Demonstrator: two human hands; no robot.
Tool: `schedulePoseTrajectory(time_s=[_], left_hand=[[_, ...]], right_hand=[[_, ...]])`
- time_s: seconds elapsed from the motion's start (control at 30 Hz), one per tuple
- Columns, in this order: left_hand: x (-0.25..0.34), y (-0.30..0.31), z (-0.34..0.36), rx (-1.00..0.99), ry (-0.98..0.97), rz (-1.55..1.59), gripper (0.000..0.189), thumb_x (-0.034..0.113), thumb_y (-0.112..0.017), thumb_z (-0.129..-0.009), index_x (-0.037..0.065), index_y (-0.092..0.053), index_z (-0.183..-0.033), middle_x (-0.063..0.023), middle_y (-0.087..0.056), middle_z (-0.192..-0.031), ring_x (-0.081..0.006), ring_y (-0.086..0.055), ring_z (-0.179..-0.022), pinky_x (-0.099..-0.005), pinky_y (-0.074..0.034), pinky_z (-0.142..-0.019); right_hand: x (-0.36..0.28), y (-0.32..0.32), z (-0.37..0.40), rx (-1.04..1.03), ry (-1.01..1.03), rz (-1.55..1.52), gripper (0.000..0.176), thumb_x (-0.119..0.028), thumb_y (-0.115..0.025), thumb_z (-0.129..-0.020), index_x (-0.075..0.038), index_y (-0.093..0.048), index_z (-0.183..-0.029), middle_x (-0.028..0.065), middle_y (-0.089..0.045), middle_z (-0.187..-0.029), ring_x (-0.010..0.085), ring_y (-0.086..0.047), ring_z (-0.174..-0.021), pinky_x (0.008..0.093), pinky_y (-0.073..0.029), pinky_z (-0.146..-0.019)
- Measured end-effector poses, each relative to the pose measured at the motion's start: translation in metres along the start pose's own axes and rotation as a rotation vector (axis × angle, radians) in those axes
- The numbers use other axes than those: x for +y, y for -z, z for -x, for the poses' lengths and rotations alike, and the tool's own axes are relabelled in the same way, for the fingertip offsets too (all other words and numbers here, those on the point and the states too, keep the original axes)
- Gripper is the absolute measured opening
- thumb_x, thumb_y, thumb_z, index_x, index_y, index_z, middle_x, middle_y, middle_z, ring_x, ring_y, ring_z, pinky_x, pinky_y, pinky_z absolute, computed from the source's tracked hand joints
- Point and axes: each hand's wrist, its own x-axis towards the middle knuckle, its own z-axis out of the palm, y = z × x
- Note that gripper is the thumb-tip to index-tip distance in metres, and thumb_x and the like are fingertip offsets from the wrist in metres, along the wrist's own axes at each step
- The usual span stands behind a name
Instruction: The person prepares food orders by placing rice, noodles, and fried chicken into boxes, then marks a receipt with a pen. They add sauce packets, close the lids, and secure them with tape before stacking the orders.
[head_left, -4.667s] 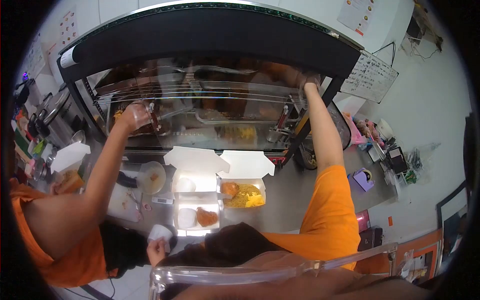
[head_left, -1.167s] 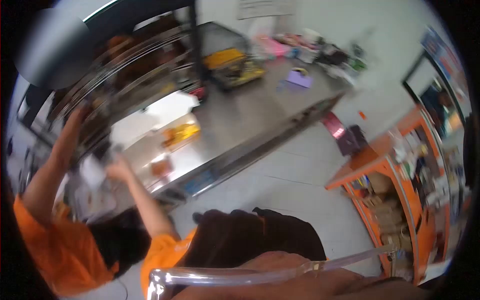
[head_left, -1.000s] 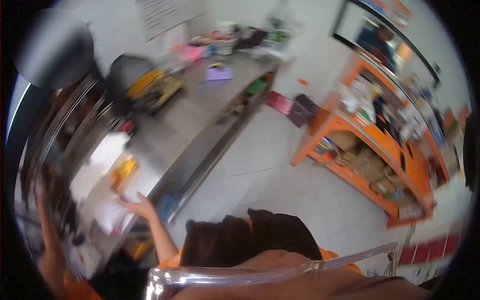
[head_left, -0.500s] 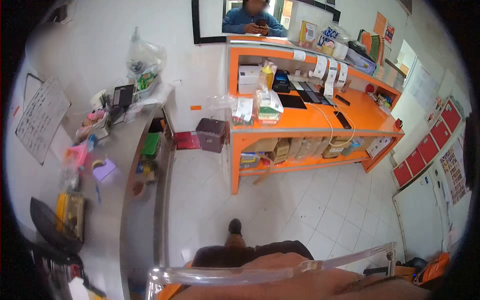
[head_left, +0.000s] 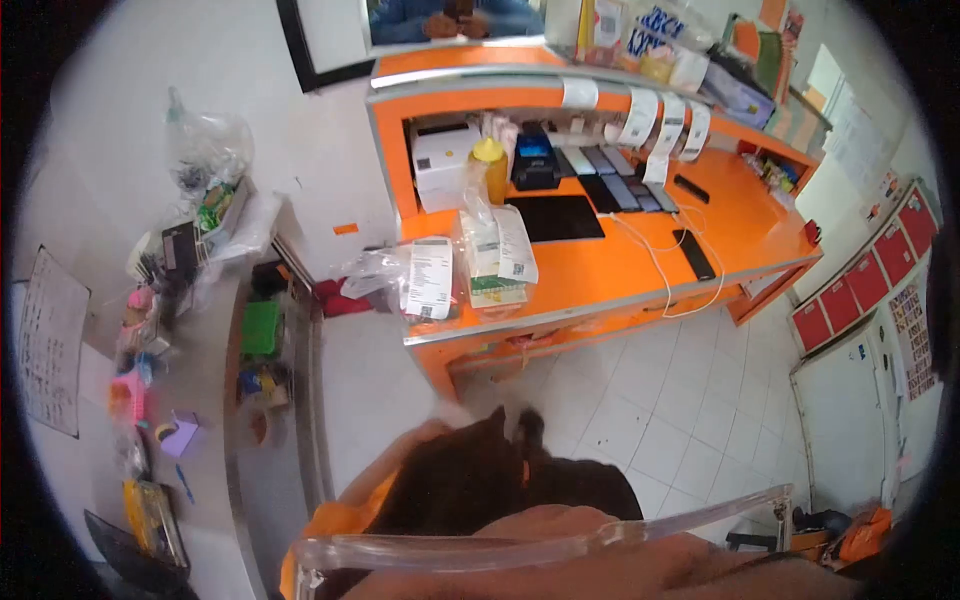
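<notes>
My left hand (head_left: 450, 413) is low in the view, just below the front left corner of the orange counter (head_left: 590, 285); motion smears its fingers. My right hand does not show. On the counter's left end are a clear bag with a receipt (head_left: 430, 280) and a bagged box with a paper slip (head_left: 498, 265). Behind them stands a yellow squeeze bottle (head_left: 487, 172). A black tablet (head_left: 553, 218) lies beside several phones (head_left: 625, 192), and another dark phone (head_left: 692, 254) lies further right among white cables.
A grey side counter (head_left: 205, 400) with small items runs along the left. Paper receipts (head_left: 665, 140) hang from the upper shelf. A person's hands (head_left: 455, 25) show behind the counter. At the right is a white fridge-like cabinet (head_left: 845, 420).
The orange counter and its bags appear nearer and larger. My left forearm and hand have come into view at the lower middle. The bin beside the counter is no longer visible.
</notes>
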Motion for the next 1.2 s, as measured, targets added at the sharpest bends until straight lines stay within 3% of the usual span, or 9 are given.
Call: schedulePoseTrajectory(time_s=[0.23, 0.27, 0.47, 0.67, 0.7, 0.83, 0.93, 1.1, 1.2], left_hand=[[0.182, 0.059, 0.020, 0.236, 0.018, -0.092, 0.036, 0.032, -0.062, -0.086, -0.003, -0.069, -0.079, -0.0116, -0.066, -0.066, -0.0138, -0.057, -0.059, -0.0277, -0.046, -0.062], [0.199, 0.064, 0.026, 0.286, -0.019, -0.054, 0.034, 0.030, -0.061, -0.087, -0.003, -0.069, -0.079, -0.0116, -0.066, -0.067, -0.0139, -0.058, -0.060, -0.0275, -0.046, -0.062], [0.270, 0.081, 0.051, 0.541, -0.132, 0.204, 0.027, 0.020, -0.059, -0.088, -0.004, -0.069, -0.080, -0.0125, -0.068, -0.074, -0.0154, -0.063, -0.069, -0.0274, -0.047, -0.065], [0.289, 0.067, 0.058, 0.975, -0.251, 0.292, 0.016, 0.011, -0.065, -0.080, -0.001, -0.067, -0.070, -0.0117, -0.067, -0.071, -0.0149, -0.061, -0.066, -0.0272, -0.046, -0.064], [0.286, 0.064, 0.057, 1.053, -0.244, 0.362, 0.012, 0.008, -0.067, -0.077, 0.002, -0.062, -0.068, -0.0047, -0.061, -0.069, -0.0118, -0.056, -0.065, -0.0246, -0.045, -0.064], [0.294, 0.076, 0.048, 1.289, -0.257, 0.318, 0.019, -0.004, -0.066, -0.075, 0.005, -0.049, -0.076, 0.0030, -0.045, -0.073, -0.0086, -0.045, -0.070, -0.0217, -0.042, -0.065], [0.302, 0.085, 0.039, 1.615, -0.288, 0.173, 0.016, -0.007, -0.062, -0.078, 0.004, -0.051, -0.079, -0.0002, -0.049, -0.079, -0.0089, -0.046, -0.073, -0.0228, -0.041, -0.066], [0.283, 0.078, 0.047, 1.694, -0.178, -0.070, 0.018, -0.001, -0.050, -0.089, -0.002, -0.061, -0.104, -0.0085, -0.056, -0.108, -0.0181, -0.052, -0.105, -0.0287, -0.041, -0.090], [0.268, 0.075, 0.044, 1.680, -0.164, 0.026, 0.019, 0.002, -0.051, -0.090, -0.001, -0.061, -0.106, -0.0100, -0.056, -0.110, -0.0190, -0.053, -0.104, -0.0300, -0.041, -0.090]], right_hand=[[-0.109, 0.142, -0.089, -0.501, 0.357, 0.390, 0.036, -0.022, -0.048, -0.088, -0.004, -0.053, -0.118, 0.0130, -0.065, -0.094, 0.0240, -0.062, -0.089, 0.0372, -0.049, -0.074], [-0.161, 0.172, -0.070, -0.450, 0.194, 0.052, 0.034, -0.019, -0.046, -0.088, -0.002, -0.053, -0.116, 0.0103, -0.065, -0.088, 0.0174, -0.064, -0.078, 0.0302, -0.050, -0.065], [-0.311, 0.282, -0.102, -0.425, 0.596, 0.146, 0.026, -0.013, -0.050, -0.086, 0.001, -0.057, -0.107, 0.0128, -0.065, -0.085, 0.0203, -0.064, -0.077, 0.0317, -0.050, -0.072], [-0.334, 0.274, -0.152, -0.325, 0.746, 0.345, 0.019, -0.010, -0.050, -0.090, 0.000, -0.058, -0.105, 0.0112, -0.064, -0.091, 0.0183, -0.063, -0.086, 0.0312, -0.049, -0.079], [-0.333, 0.270, -0.158, -0.335, 0.770, 0.322, 0.019, -0.010, -0.051, -0.090, 0.000, -0.057, -0.105, 0.0110, -0.064, -0.092, 0.0181, -0.062, -0.087, 0.0311, -0.049, -0.079], [-0.342, 0.260, -0.164, -0.349, 0.803, 0.230, 0.021, -0.010, -0.053, -0.089, -0.001, -0.057, -0.108, 0.0099, -0.063, -0.093, 0.0170, -0.061, -0.088, 0.0302, -0.048, -0.078], [-0.355, 0.255, -0.158, -0.336, 0.832, 0.101, 0.021, -0.011, -0.054, -0.087, -0.001, -0.058, -0.106, 0.0122, -0.063, -0.094, 0.0208, -0.061, -0.086, 0.0315, -0.048, -0.076], [-0.369, 0.242, -0.161, -0.198, 0.954, -0.029, 0.024, -0.011, -0.056, -0.085, -0.002, -0.057, -0.108, 0.0123, -0.059, -0.091, 0.0224, -0.058, -0.082, 0.0323, -0.046, -0.074], [-0.382, 0.230, -0.158, 0.028, 1.095, 0.044, 0.031, -0.012, -0.058, -0.084, -0.003, -0.055, -0.114, 0.0116, -0.052, -0.092, 0.0239, -0.052, -0.086, 0.0343, -0.043, -0.078]])
